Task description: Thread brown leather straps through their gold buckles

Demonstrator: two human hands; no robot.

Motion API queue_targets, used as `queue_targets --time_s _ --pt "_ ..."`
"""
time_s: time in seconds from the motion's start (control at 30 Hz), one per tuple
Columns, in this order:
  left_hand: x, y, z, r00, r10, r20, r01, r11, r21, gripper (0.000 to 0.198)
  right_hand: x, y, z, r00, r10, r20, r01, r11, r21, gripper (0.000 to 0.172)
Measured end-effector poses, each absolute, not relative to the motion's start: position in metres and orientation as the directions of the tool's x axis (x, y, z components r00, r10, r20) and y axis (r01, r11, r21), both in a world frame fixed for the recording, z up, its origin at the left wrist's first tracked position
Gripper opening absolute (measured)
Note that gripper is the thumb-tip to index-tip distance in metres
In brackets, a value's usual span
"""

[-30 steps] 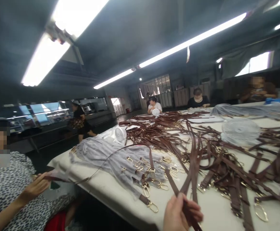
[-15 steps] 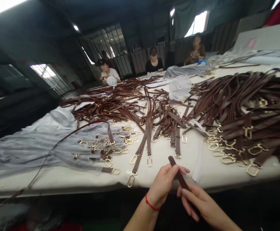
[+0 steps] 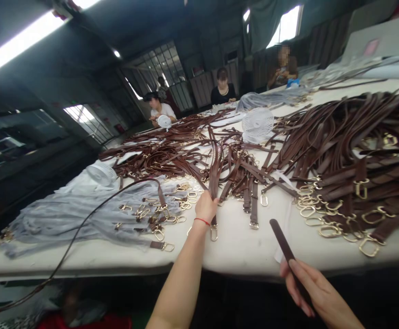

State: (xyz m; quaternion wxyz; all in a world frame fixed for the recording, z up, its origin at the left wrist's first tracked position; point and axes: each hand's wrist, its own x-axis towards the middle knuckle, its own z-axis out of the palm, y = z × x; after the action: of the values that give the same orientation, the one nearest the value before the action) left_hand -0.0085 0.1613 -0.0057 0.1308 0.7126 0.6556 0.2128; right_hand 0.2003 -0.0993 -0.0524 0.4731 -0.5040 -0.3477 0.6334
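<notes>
My right hand (image 3: 307, 288) is closed around a dark brown strap (image 3: 280, 237). The strap's rounded end points up and away from me, past the table's near edge. Out over the table, my left hand (image 3: 206, 206), with a red cord at the wrist, is closed at a bundle of long brown straps (image 3: 214, 171); its fingertips are partly hidden. A gold oval clasp (image 3: 214, 232) shows just below that hand. To its right lie more brown straps (image 3: 253, 208) with metal fittings.
A large heap of brown straps with gold clasps (image 3: 343, 137) covers the right side. Straps in grey translucent wrapping (image 3: 82, 214) lie at left. White fans (image 3: 258, 122) stand among the piles. Several people (image 3: 223, 89) sit across the pale table (image 3: 240, 256).
My left hand has left the strap in my right hand and reached forward to the bundle on the table. My right hand has shifted right with its strap. The view has tilted slightly.
</notes>
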Motion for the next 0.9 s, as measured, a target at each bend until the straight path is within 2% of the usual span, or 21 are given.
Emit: queue_targets --time_s 0.13,0.23,0.33,0.43,0.6,0.67,0.8,0.87,0.9 --pt "-0.014 0.159 -0.008 0.049 0.993 0.105 0.920 -0.086 0.382 0.013 0.200 -0.100 -0.057 -0.036 0.950 -0.311 -0.276 -0.309 -0.910 0.053" --pt "-0.012 0.154 -0.003 0.017 0.981 0.195 0.942 -0.082 0.326 0.014 0.201 -0.099 -0.055 -0.044 0.947 -0.318 -0.279 -0.318 -0.906 0.053" --pt "0.000 0.152 -0.001 0.148 0.949 0.280 0.927 -0.232 0.296 0.016 0.201 -0.096 -0.051 -0.048 0.948 -0.314 -0.263 -0.316 -0.912 0.052" --pt "0.017 0.155 -0.004 0.276 0.939 0.206 0.863 -0.336 0.376 0.017 0.198 -0.094 -0.049 -0.070 0.950 -0.304 -0.239 -0.312 -0.920 0.053" --pt "0.027 0.158 -0.003 0.263 0.958 0.117 0.819 -0.286 0.497 0.008 0.196 -0.095 -0.051 -0.103 0.950 -0.295 -0.221 -0.311 -0.925 0.057" --pt "0.020 0.151 0.000 0.275 0.960 0.049 0.780 -0.253 0.572 0.011 0.196 -0.097 -0.055 -0.103 0.948 -0.302 -0.224 -0.318 -0.921 0.058" --pt "-0.007 0.122 0.009 0.303 0.943 -0.139 0.690 -0.116 0.715 0.021 0.197 -0.102 -0.063 -0.091 0.938 -0.334 -0.238 -0.346 -0.907 0.056" --pt "-0.023 0.103 0.013 0.325 0.913 -0.248 0.543 0.034 0.839 0.029 0.195 -0.101 -0.064 -0.094 0.932 -0.349 -0.232 -0.362 -0.903 0.056" --pt "-0.031 0.093 0.014 0.342 0.891 -0.298 0.415 0.141 0.899 0.032 0.194 -0.100 -0.063 -0.104 0.931 -0.350 -0.227 -0.365 -0.903 0.055"
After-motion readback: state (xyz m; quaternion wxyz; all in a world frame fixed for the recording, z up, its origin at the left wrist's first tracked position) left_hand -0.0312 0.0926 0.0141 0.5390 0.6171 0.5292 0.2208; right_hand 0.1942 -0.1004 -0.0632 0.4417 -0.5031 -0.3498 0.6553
